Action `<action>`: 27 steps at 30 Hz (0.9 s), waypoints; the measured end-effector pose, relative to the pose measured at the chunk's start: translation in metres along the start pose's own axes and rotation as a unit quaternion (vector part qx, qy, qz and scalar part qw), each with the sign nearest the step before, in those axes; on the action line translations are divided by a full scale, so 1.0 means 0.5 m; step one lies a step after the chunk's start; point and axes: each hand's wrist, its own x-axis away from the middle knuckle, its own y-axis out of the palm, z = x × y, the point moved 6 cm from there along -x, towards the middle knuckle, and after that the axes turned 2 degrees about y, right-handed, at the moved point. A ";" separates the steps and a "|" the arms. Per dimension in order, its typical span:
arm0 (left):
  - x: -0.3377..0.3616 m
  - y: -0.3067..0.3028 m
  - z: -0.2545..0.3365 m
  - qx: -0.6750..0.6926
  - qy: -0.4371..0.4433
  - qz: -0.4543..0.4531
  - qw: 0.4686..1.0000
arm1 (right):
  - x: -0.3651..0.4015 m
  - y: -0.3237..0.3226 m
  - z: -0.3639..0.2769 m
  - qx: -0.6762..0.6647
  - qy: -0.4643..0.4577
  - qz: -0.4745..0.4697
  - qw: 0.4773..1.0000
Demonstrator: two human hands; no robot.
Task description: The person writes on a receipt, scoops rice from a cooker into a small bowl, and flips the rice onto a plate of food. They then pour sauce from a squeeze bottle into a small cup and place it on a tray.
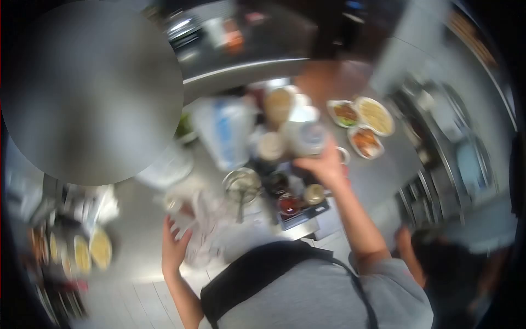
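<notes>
White and bluish on top, a round tub [305, 136] is, in the head view, in the grasp of the right hand [327, 166], whose thumb lies along its near side while the fingers go round its right side. It is over the middle of the steel counter [134, 233], among other containers. The left hand [174, 249] is released, fingers spread and slightly bent, just beside crumpled pale plastic [205, 219]; blur hides whether they touch.

Near the tub are a container with a tan top [278, 106] and a smaller cream one [270, 146]. Closer to the body, a dark tray [304, 216] carries a jar of red contents [289, 204], a dark jar [277, 183] and a jar with a pale yellow top [314, 194]. Left of it is a round bowl [242, 183] with a long handle pointing toward the body. To the right, three white dishes sit close together: one with yellow, strand-like food [375, 116], one with brown and green food [345, 114], one with orange pieces [366, 141]. At far left, oval dishes [101, 248] hold something yellow.

Blue printing marks a white bag [227, 134] behind the bowl, too smeared to read
</notes>
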 end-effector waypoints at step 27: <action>0.002 0.037 0.260 0.050 0.166 -0.092 0.981 | 0.114 0.041 -0.169 0.068 -0.157 -0.053 0.984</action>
